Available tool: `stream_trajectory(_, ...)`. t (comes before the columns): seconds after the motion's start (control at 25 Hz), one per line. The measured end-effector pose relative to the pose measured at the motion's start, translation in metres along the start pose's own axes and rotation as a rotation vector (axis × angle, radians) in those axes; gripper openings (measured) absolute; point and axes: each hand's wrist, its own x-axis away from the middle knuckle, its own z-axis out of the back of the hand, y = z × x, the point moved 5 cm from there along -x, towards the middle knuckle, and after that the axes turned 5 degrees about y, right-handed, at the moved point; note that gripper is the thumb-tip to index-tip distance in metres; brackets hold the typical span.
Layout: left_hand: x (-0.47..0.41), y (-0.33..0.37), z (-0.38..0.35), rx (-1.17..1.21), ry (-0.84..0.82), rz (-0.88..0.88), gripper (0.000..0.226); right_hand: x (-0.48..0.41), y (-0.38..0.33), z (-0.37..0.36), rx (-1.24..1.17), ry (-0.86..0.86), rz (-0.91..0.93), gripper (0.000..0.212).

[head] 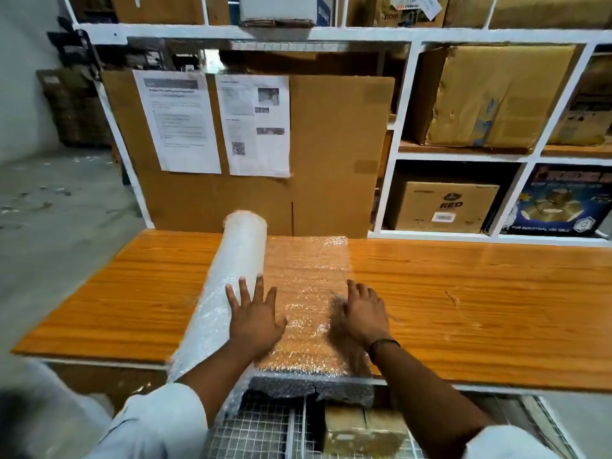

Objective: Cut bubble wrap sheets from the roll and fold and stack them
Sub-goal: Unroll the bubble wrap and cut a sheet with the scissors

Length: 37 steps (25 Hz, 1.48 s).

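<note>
The left hand (255,318) lies spread flat against the bubble wrap roll (228,286), seemingly anchoring it; the blurred right hand (362,314) presses the unrolled sheet (308,276) onto the table (480,293), fingers loosely spread.

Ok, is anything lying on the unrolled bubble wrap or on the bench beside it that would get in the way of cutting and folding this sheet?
Nothing visible. The unrolled sheet carries only the left hand and right hand, pressed flat. The roll lies along its left edge; the bench to the right is bare.
</note>
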Motion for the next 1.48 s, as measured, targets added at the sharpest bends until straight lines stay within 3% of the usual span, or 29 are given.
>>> stream_trajectory(0.08,0.013,-0.001,-0.015,-0.031,-0.071,-0.030,0.083,0.017,0.010,-0.026,0.014,-0.079,-0.020,0.058)
stream_trajectory(0.2,0.027,-0.005,-0.043,-0.051,-0.105,-0.121,0.088,0.041,0.024,-0.065,0.070,-0.155,0.045,0.073)
stream_trajectory(0.36,0.024,-0.018,-0.066,-0.096,-0.141,-0.180,0.088,0.037,0.029,-0.067,0.084,-0.188,0.061,0.083)
stream_trajectory(0.6,-0.004,-0.028,-0.078,-0.069,-0.151,-0.188,0.090,0.006,0.030,-0.064,0.065,-0.223,0.060,0.060)
stream_trajectory(0.72,-0.005,-0.026,-0.080,-0.059,-0.143,-0.206,0.091,0.003,0.036,-0.049,-0.006,-0.099,-0.043,0.055)
stream_trajectory(0.8,0.001,-0.024,-0.078,0.015,-0.101,-0.226,0.086,0.013,0.041,-0.042,0.016,0.036,-0.074,0.039)
stream_trajectory(0.88,0.012,-0.019,-0.077,0.149,-0.049,-0.306,0.077,0.024,0.046,-0.042,0.061,0.072,-0.091,0.031)
stream_trajectory(1.0,0.037,-0.003,-0.077,0.322,0.028,-0.571,0.068,0.031,0.051,-0.031,0.032,0.013,-0.194,0.028)
stream_trajectory(1.08,0.053,0.008,-0.080,0.311,0.047,-0.702,0.073,0.031,0.053,-0.026,0.034,-0.035,-0.260,0.031)
stream_trajectory(1.24,0.074,0.018,-0.098,0.214,0.022,-0.764,0.085,0.039,0.049,-0.021,0.053,-0.142,-0.295,0.037)
stream_trajectory(1.32,0.080,0.018,-0.101,0.226,0.060,-0.743,0.079,0.048,0.046,-0.019,-0.123,-0.139,-0.365,0.037)
stream_trajectory(1.48,0.078,0.017,-0.085,0.325,0.208,-0.720,0.071,0.090,0.021,-0.015,-0.971,-0.070,-0.620,0.030)
